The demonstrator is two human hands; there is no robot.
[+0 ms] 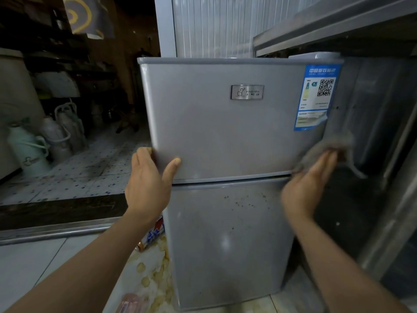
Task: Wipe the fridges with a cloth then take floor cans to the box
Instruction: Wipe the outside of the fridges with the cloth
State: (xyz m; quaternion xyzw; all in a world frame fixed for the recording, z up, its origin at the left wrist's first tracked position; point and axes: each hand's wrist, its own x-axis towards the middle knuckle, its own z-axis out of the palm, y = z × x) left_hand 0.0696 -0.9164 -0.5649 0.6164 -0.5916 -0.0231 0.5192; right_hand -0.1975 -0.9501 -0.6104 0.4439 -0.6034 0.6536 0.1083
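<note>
Fingers [325,161] of the right hand [309,184] lie nearly straight, pressing a grey cloth [334,145] against the lower right corner of the fridge's upper door [225,123]; the blur hides whether the thumb pinches the cloth. The left hand [146,184] grips the lower left corner of the same door, thumb on the front face, fingers wrapped round the side edge.

The cloth is soft and limp, with a loose end hanging to the right of the hand; it should conform to the flat panel under palm pressure, and is best held bunched under the fingers so that it does not slip off the smooth metal. The fridge [225,245] is a small, two-door silver unit, rigid and probably light enough to shift under a hard push, which would explain the bracing left hand.

Below the upper door, the lower door carries dark specks near its top, not yet wiped by the look of it. A blue energy label [316,98] sits at the fridge's upper right, just above the cloth. Left of the fridge's base, on the floor, lies a red-and-white can [153,233], partly hidden by the left forearm, among yellowish spilled debris [158,274]. Further left of the fridge stand pale jugs [29,150] on a tiled floor.
</note>
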